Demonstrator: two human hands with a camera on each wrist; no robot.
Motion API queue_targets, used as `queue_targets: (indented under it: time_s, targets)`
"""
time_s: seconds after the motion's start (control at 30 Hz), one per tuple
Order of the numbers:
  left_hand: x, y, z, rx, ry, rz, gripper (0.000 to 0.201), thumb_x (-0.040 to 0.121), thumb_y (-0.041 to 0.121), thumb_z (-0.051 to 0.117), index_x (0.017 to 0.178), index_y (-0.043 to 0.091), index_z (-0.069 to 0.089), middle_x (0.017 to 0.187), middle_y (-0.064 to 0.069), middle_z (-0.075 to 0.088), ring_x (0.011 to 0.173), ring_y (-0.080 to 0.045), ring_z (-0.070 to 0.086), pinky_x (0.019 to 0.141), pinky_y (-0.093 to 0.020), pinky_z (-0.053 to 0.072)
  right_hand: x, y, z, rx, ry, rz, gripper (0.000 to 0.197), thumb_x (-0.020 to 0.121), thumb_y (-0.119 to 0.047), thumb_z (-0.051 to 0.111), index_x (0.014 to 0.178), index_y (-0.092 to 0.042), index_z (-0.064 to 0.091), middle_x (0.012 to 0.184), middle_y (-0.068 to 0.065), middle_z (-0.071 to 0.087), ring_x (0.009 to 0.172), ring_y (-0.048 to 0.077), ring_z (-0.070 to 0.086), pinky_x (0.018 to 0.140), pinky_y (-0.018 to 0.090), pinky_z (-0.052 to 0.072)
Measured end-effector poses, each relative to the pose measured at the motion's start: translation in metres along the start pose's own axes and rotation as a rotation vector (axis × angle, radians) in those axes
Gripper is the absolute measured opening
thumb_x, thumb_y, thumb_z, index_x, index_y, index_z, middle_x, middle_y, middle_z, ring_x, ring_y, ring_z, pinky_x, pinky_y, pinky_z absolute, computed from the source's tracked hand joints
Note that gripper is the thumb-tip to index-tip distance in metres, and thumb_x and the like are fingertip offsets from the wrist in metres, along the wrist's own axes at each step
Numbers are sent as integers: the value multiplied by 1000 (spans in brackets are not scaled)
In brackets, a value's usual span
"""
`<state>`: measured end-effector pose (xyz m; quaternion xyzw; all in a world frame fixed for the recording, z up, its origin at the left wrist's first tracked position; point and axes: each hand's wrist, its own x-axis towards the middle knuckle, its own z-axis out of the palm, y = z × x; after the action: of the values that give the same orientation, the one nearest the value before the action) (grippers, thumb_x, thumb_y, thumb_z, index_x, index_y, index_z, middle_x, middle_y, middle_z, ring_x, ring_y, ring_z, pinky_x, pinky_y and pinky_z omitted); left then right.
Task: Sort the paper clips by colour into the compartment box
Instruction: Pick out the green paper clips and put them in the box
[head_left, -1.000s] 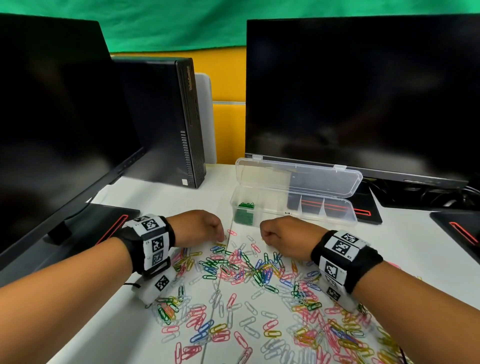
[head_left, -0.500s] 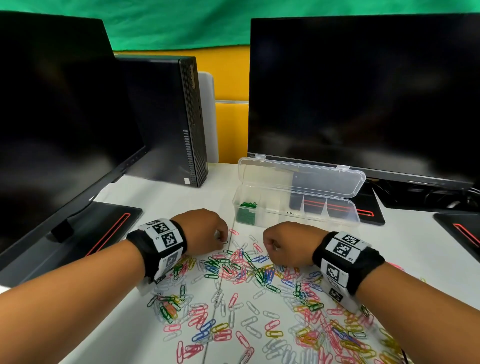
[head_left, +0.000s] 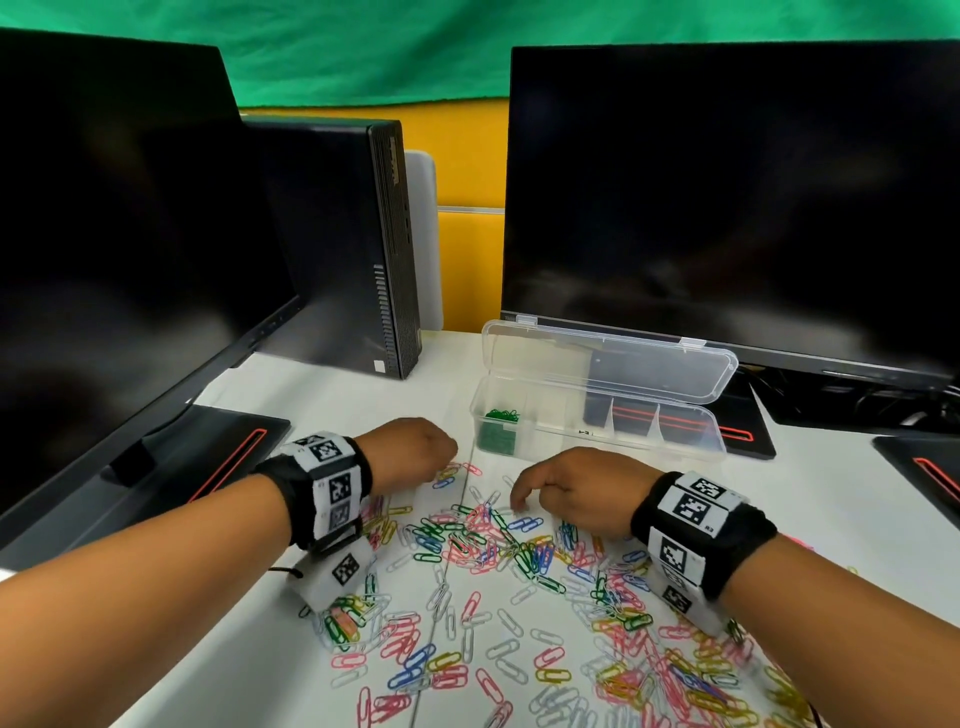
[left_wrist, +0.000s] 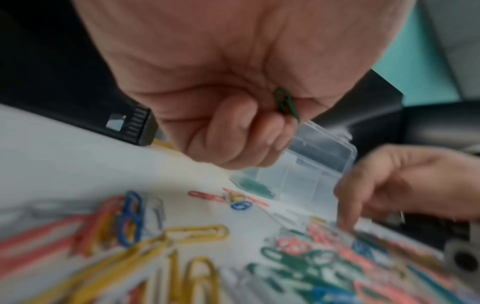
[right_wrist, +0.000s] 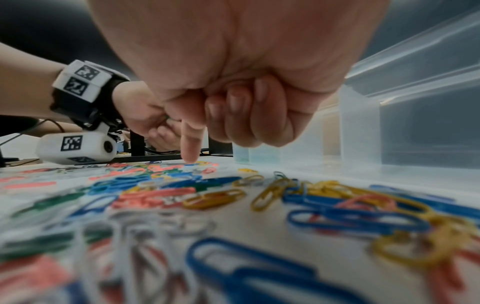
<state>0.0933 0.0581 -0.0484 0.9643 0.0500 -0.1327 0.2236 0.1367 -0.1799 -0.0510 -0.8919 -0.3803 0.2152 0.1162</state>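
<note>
Green pass under way. The compartment box sits open on the counter, lid tipped back; taking it as landmark, only its leftmost compartment holds clips, all green. The mixed paper clips lie spread on the near side of the box, green ones among them.

Left hand: near side of the box, off its left end; grip closed, fingers curled on a green clip. Right hand: also on the near side, toward the box's middle, forefinger straight down with its tip on the heap, other fingers folded, nothing held.

Judgement: gathering greens before a drop. Next move calls for dragging one green clear of its neighbours, pinching it, then carrying to the leftmost compartment; clips interlock, so strays of other colours may ride along.

Views: the head view hides both palms. Only the left wrist view shows the held clip; only the right wrist view shows the fingertip meeting the pile.
</note>
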Motion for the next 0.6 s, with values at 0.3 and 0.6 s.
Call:
queue_targets:
  time_s: [0.3,0.6]
  targets:
    - [5,-9,6,-130,-48,131,16,95,40,63,95,27,73,86,12,72,74,-6,62,69,-18,47,5,1,8,-196,95,-83,40,102,-32,40,135,-48,55,131,-7,65,106,17,60,87,30,48]
    - [1,-2,13,423,-10,284,16,91,37,57,97,31,72,97,15,68,86,-10,58,82,-30,51,9,1,11,-196,139,-113,24,97,-43,52,112,-39,70,94,-15,68,85,10,59,70,25,43]
